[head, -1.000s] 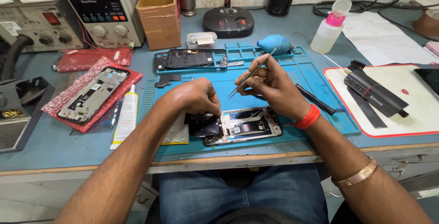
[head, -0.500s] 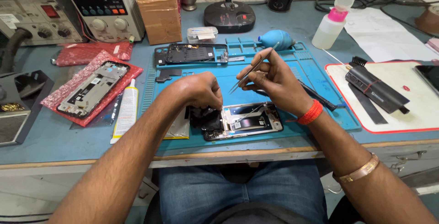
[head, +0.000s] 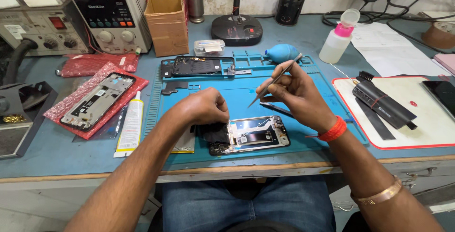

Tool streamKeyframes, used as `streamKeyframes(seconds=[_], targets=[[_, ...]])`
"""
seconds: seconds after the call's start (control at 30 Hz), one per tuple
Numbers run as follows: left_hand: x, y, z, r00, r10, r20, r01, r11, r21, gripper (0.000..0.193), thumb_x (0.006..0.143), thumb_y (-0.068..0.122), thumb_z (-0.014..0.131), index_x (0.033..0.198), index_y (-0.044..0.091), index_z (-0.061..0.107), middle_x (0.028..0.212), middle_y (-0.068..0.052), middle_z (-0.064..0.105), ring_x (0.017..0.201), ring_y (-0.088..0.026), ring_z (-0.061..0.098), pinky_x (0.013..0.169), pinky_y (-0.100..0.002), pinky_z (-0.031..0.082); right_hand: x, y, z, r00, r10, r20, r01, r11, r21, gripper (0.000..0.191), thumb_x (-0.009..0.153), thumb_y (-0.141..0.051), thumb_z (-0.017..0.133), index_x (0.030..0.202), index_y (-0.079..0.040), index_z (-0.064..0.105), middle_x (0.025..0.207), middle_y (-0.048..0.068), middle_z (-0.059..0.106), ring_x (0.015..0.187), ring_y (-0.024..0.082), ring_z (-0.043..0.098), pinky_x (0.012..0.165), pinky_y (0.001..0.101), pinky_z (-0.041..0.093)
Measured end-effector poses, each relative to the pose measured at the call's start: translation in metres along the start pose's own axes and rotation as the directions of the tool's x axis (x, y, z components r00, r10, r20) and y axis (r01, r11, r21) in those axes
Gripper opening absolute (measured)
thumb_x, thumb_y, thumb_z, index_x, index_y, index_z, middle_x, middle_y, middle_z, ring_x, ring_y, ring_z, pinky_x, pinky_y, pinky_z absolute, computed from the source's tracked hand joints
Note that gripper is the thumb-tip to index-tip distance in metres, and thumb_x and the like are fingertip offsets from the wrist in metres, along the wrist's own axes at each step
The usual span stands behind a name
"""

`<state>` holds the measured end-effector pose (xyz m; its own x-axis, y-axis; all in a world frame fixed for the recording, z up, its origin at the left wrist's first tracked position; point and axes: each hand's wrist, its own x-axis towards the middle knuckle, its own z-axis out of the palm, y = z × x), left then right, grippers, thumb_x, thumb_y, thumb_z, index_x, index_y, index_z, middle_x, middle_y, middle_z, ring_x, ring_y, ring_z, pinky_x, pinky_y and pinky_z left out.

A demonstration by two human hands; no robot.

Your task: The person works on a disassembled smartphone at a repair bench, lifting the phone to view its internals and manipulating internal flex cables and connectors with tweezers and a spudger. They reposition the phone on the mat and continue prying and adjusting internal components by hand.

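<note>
An opened phone frame (head: 256, 137) with bare circuitry lies on the blue work mat (head: 313, 94) near the table's front edge. My left hand (head: 204, 108) rests curled over its left end, fingers pinched on a black part (head: 214, 132) there. My right hand (head: 289, 93) hovers just above and right of the phone, holding metal tweezers (head: 276, 79) whose tip points down-left toward the phone. A second pair of tweezers (head: 274, 109) lies on the mat under my right hand.
A phone back frame (head: 198, 65) lies at the mat's far edge, another phone frame (head: 97, 100) on red bubble wrap at left beside a glue tube (head: 130, 125). Power supply (head: 106, 11), cardboard box (head: 167, 23), blue blower (head: 281, 52), liquid bottle (head: 337, 40), white tray (head: 426, 132) with black tools.
My right hand has lifted slightly and shifted right with the tweezers, away from the phone. My left hand stays on the phone's left end.
</note>
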<state>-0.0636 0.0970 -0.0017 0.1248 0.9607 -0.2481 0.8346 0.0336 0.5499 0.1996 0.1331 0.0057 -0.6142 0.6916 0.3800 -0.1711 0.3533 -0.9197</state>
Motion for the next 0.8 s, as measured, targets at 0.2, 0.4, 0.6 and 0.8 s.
streamKeyframes(seconds=[0.2,0.4,0.6,0.8], targets=[[-0.015,-0.004,0.004,0.987,0.136,-0.084,-0.142,0.987,-0.075,0.024,0.074,0.022,0.08,0.095,0.01,0.081,0.086,-0.008,0.079,0.08,-0.019,0.075,0.074,-0.034,0.058,-0.014,-0.015,0.018,0.97,0.098,0.223,-0.093,0.995,-0.032,0.022,0.097,0.0,0.064,0.114,-0.001,0.052,0.11,0.015,0.074,0.105,0.022,0.073,0.093,0.0365,0.06],[-0.029,-0.003,0.014,0.983,0.101,-0.155,-0.114,0.99,-0.081,0.023,0.081,0.024,0.075,0.102,0.013,0.079,0.088,-0.007,0.079,0.083,-0.021,0.075,0.078,-0.037,0.057,-0.015,-0.018,0.025,0.956,0.095,0.278,-0.097,0.995,-0.008,0.02,0.097,0.001,0.065,0.113,-0.001,0.053,0.109,0.012,0.072,0.109,0.021,0.072,0.098,0.0373,0.061],[-0.031,-0.003,0.014,0.977,0.134,-0.163,-0.148,0.986,-0.073,0.022,0.081,0.024,0.074,0.1,0.013,0.078,0.083,-0.007,0.078,0.081,-0.021,0.074,0.076,-0.038,0.056,-0.014,-0.014,0.027,0.956,0.117,0.269,-0.11,0.993,-0.039,0.02,0.096,0.004,0.063,0.113,-0.001,0.053,0.109,0.012,0.072,0.108,0.02,0.071,0.098,0.0377,0.06],[-0.029,-0.004,0.013,0.979,0.133,-0.151,-0.147,0.985,-0.086,0.022,0.082,0.024,0.073,0.101,0.014,0.078,0.082,-0.007,0.077,0.078,-0.021,0.074,0.074,-0.037,0.055,-0.013,-0.01,0.027,0.96,0.104,0.26,-0.096,0.995,-0.041,0.019,0.097,0.005,0.063,0.112,-0.001,0.053,0.108,0.012,0.071,0.108,0.02,0.071,0.099,0.0373,0.06]])
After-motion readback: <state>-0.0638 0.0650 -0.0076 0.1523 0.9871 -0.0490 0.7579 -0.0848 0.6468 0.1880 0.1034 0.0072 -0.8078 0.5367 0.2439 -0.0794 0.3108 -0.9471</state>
